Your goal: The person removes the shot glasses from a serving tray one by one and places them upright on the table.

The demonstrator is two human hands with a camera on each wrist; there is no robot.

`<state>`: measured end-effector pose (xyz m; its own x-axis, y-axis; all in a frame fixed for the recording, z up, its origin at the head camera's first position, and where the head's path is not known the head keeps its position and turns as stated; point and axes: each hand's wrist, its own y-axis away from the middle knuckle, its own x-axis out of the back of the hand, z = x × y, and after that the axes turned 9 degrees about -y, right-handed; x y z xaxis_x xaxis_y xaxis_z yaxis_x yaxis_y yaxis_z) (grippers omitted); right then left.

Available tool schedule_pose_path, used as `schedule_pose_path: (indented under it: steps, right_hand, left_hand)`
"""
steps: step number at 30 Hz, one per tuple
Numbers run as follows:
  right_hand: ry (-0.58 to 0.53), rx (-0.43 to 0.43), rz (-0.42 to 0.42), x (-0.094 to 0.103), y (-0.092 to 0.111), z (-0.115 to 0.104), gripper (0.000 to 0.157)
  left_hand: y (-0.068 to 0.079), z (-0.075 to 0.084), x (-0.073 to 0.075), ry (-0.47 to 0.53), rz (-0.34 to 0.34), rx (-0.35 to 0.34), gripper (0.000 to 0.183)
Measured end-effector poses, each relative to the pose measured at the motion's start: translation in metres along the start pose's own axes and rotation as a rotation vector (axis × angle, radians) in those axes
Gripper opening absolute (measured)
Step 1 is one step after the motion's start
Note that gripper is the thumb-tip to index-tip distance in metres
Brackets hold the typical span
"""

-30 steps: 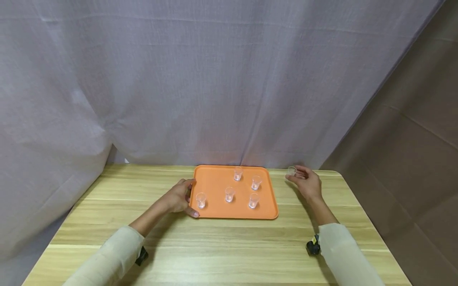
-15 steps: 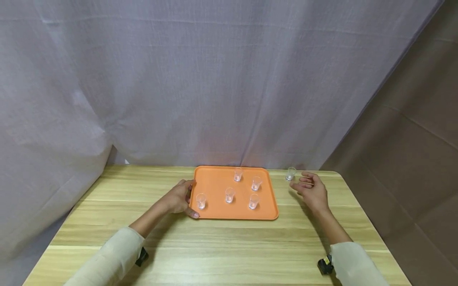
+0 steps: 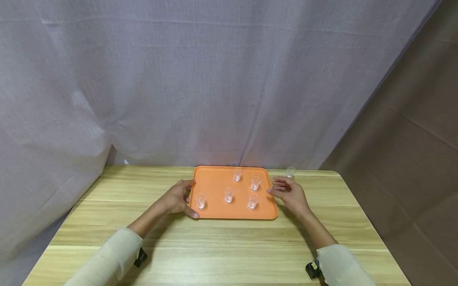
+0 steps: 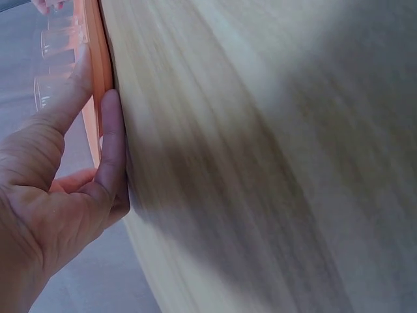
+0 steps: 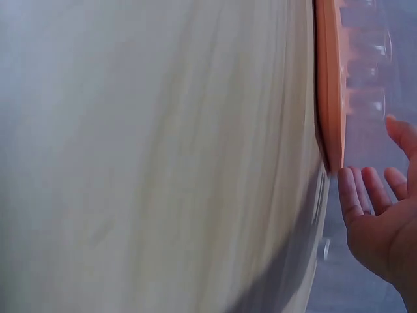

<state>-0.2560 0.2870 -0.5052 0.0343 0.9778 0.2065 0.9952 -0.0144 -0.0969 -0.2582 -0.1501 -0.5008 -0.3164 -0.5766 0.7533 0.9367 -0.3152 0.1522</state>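
Observation:
An orange tray (image 3: 214, 178) lies on the wooden table, with several small clear shot glasses standing upright on it. My left hand (image 3: 177, 197) grips the tray's left side; the left wrist view has the thumb (image 4: 73, 91) over the rim and the fingers (image 4: 112, 140) against the outer edge. At the tray's right edge hovers my right hand (image 3: 291, 195), holding nothing. Its fingers (image 5: 352, 195) are loosely extended beside the tray's end in the right wrist view. One more shot glass (image 3: 290, 172) stands on the table behind the right hand, its lower part partly covered.
The wooden table (image 3: 200, 254) reaches back to a grey curtain (image 3: 179, 87). A darker brown cloth (image 3: 411, 159) hangs on the right. Bare tabletop lies in front of the tray and to both sides.
My right hand let go of a shot glass on the table right of the tray, drew back, then moved left to the tray's right edge. The left hand stayed on the tray.

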Motion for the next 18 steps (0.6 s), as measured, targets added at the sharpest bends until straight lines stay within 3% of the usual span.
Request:
schedule_pose_path:
  steps: [7,18]
  right_hand:
    - [-0.014,0.005,-0.038,-0.012,-0.007,-0.002,0.065]
    - [-0.077,0.036,-0.168,-0.026,-0.015,-0.004,0.064]
  left_hand:
    - [0.0,-0.002,0.0,0.07,-0.016,0.0,0.138]
    - [-0.001,0.0,-0.003,0.104,-0.007,-0.001,0.136]
